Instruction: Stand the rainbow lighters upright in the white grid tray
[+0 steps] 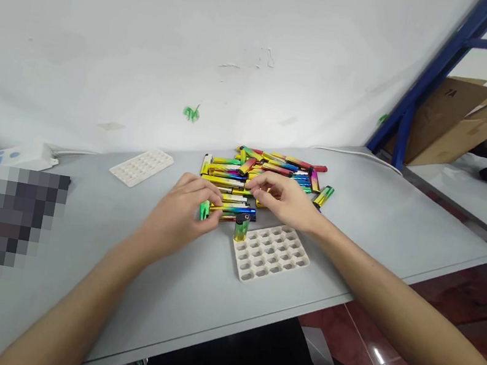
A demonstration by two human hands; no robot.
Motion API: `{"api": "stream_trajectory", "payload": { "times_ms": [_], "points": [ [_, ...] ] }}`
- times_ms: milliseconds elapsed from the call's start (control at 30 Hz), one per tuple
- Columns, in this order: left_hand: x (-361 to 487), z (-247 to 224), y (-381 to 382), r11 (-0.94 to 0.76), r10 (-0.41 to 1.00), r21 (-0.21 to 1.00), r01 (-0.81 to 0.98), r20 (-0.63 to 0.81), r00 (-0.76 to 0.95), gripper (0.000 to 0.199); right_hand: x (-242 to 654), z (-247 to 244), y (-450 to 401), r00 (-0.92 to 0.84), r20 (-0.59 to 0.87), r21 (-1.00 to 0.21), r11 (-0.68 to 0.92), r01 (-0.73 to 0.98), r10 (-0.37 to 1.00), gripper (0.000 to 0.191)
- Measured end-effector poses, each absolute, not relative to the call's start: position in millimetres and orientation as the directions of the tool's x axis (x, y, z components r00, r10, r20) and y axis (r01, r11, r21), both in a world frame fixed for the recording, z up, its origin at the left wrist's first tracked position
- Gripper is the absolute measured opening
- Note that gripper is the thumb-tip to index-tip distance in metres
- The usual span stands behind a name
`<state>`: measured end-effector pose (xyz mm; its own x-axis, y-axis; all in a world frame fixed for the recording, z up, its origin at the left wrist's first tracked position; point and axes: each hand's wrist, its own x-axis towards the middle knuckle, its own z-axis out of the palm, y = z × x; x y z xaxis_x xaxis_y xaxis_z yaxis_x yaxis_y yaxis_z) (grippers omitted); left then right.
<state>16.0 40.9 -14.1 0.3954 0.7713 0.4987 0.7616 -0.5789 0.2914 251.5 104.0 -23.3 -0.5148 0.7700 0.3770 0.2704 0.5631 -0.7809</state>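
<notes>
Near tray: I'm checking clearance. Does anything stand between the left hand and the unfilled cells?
Yes, partly: an upright green lighter at the far-left corner of the near tray stands in the straight path of the left hand.

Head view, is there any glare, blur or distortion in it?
In the head view, a white glare streak crosses the red floor, highlights glint off the lighters, blocky pixels hide a patch at left, and the near tray looks fairly sharp.

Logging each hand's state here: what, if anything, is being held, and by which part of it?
The left hand appears to pinch a gold-to-blue lighter by its gold end. Whether the right hand grips anything cannot be told.
</notes>
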Motion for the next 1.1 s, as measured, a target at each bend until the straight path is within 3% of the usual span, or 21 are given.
{"api": "stream_trajectory", "payload": {
  "times_ms": [100,200,300,367,433,533,800,967,1100],
  "points": [
    [17,-14,42,-0.505,0.807,0.369,0.78,0.522,0.276,0.008,252,-22,103,-0.62,0.372,-0.734,0.628,0.258,0.69,0.015],
    [20,-17,44,-0.458,0.83,0.45,0.767,0.526,0.187,0.011,250,-23,102,-0.604,0.375,-0.752,0.612,0.244,0.703,0.019],
    [24,-22,46,-0.437,0.848,0.503,0.745,0.507,0.155,0.017,247,-26,104,-0.509,0.326,-0.88,0.452,0.144,0.797,0.021],
    [28,-25,46,-0.415,0.858,0.504,0.757,0.493,0.143,0.024,246,-26,107,-0.443,0.286,-0.953,0.3,-0.041,0.849,0.02],
    [32,-27,43,-0.413,0.857,0.479,0.775,0.493,0.151,0.027,248,-23,110,-0.391,0.222,-0.964,0.142,-0.224,0.893,0.02],
    [39,-28,37,-0.461,0.844,0.443,0.769,0.487,0.226,0.022,253,-17,111,-0.336,0.123,-0.938,-0.001,-0.345,0.934,0.022],
    [34,-15,25,-0.438,0.898,0.572,0.693,0.241,0.368,0.041,256,-13,113,-0.303,0.013,-0.934,-0.097,-0.343,0.953,0.051],
    [30,-8,20,-0.522,0.846,0.501,0.69,0.205,0.492,0.046,257,-15,116,-0.295,-0.006,-0.935,-0.11,-0.336,0.956,0.054],
    [43,-20,18,-0.507,0.859,0.424,0.751,0.178,0.48,0.086,256,-18,116,-0.287,-0.007,-0.947,-0.099,-0.305,0.958,0.056]
  ]
}}
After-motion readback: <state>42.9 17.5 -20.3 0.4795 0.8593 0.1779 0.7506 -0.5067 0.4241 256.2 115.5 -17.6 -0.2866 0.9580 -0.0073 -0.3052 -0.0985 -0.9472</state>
